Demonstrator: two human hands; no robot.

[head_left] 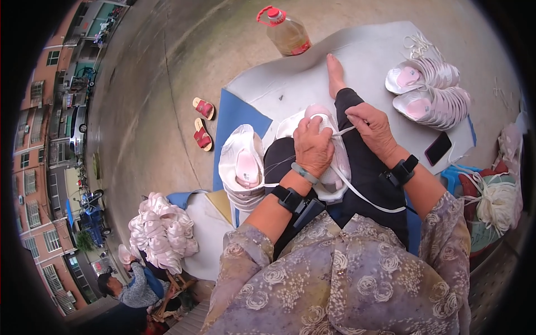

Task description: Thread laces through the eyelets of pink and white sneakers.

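Across my lap lies a white and pink shoe upper, partly covered by my left hand. My left hand presses down on it, its fingers bent over the lacing area and gripping the material. To the right, my right hand pinches a white shoelace between thumb and fingers and holds it taut away from the upper. Another stretch of lace trails down over my right thigh. Beside my left knee stands a nested stack of white shoe uppers with pink insides.
Two more stacks of uppers rest on the grey mat at the right, near a phone. White laces hang in a bundle at far right. A large bottle, red sandals, a pile of uppers and another person surround me.
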